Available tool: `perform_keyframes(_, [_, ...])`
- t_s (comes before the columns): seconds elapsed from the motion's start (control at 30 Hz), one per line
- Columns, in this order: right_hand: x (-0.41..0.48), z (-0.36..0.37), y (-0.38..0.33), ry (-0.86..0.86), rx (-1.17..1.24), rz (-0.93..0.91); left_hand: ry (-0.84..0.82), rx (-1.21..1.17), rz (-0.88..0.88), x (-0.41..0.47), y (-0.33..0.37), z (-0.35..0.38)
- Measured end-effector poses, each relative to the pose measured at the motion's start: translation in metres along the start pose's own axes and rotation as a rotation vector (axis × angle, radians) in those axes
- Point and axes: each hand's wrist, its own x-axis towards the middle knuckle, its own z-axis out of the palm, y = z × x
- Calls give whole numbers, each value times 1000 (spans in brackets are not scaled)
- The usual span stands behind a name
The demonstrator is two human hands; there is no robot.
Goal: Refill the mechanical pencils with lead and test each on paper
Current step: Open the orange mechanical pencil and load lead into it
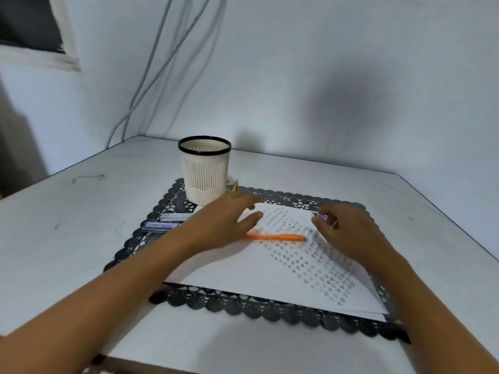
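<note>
Both hands over the star-marked paper (270, 271) on the desk (81, 211).

Right hand (348, 233) has its grip closed around a small purplish pencil (325, 218) — left hand (226, 220) hangs open, holding nothing, just above the orange pencil (280, 237) lying on the paper. Two lead cases (167, 222) rest on the black mat (243, 306) beside the cup (205, 171).

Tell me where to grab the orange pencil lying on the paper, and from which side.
Take the orange pencil around mid-barrel, pinching from above across its width. It lies flat on the paper, running left to right, so only its top and long sides are free. The left hand covers its left end; the exposed right half is the easier part, probably for the left hand's fingers.
</note>
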Motion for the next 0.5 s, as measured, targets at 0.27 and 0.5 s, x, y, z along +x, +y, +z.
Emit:
perform_keyframes(0.27, [-1, -2, -6, 84, 27, -35, -112, 173, -191, -27, -48, -54])
perform_keyframes(0.5, [-4, -5, -11, 134, 47, -63, -105, 187, -258, -54, -71, -56])
